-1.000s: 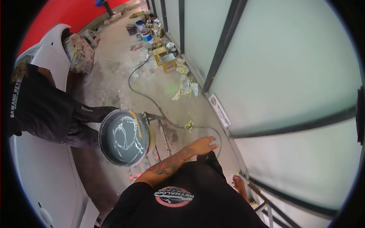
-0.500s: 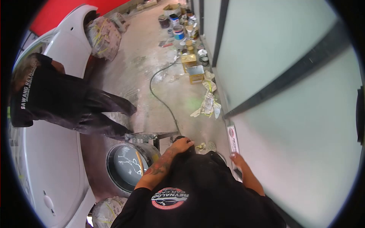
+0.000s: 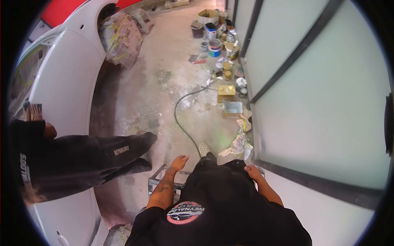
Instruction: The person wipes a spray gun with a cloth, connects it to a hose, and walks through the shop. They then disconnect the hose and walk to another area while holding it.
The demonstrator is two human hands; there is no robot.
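My left hand (image 3: 179, 161) hangs at my side with the fingers loosely apart and nothing in it. It is just above a small metal stand (image 3: 157, 183). My right hand (image 3: 251, 170) rests against my black trousers (image 3: 217, 176) with the fingers curled under; whether it holds anything is hidden. A black hose (image 3: 181, 121) runs across the concrete floor to a point in front of my legs.
A co-worker in black (image 3: 82, 160) stands close on the left against a white car body (image 3: 61, 82). A paper-masked wheel (image 3: 121, 36) lies beyond. Paint cans and tins (image 3: 223, 45) line the frosted glass wall (image 3: 328, 94). Crumpled paper (image 3: 239, 144) lies by the wall.
The grey paint bucket has dropped out of view. My left hand has come off the dark thing by my knee and hangs free. The co-worker now appears lower on the left.
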